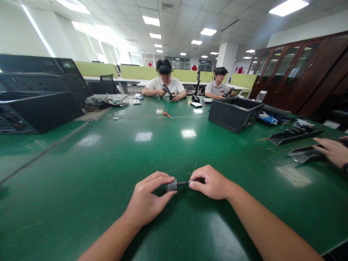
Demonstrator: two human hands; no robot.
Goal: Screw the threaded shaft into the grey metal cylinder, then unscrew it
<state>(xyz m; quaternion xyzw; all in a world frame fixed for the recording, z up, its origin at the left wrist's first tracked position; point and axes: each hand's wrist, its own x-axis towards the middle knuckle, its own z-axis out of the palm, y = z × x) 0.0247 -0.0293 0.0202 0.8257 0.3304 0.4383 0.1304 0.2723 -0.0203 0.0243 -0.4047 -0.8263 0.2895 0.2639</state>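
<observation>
Low in the middle of the head view, a small grey cylinder (171,186) with a thin dark shaft (182,183) lies level between my hands, just over the green table. My left hand (149,199) is closed on the cylinder, thumb below and fingers above. At the other end, my right hand (210,183) pinches the shaft's small metallic tip between thumb and forefinger. The fingertips partly hide that tip, so its exact kind cannot be made out.
An orange-handled screwdriver (166,114) lies farther up the green table (114,156). A black computer case (230,114) stands right, larger dark cases (40,108) left. Two co-workers sit opposite, holding power drills. Another person's hand (333,150) rests by metal parts at right.
</observation>
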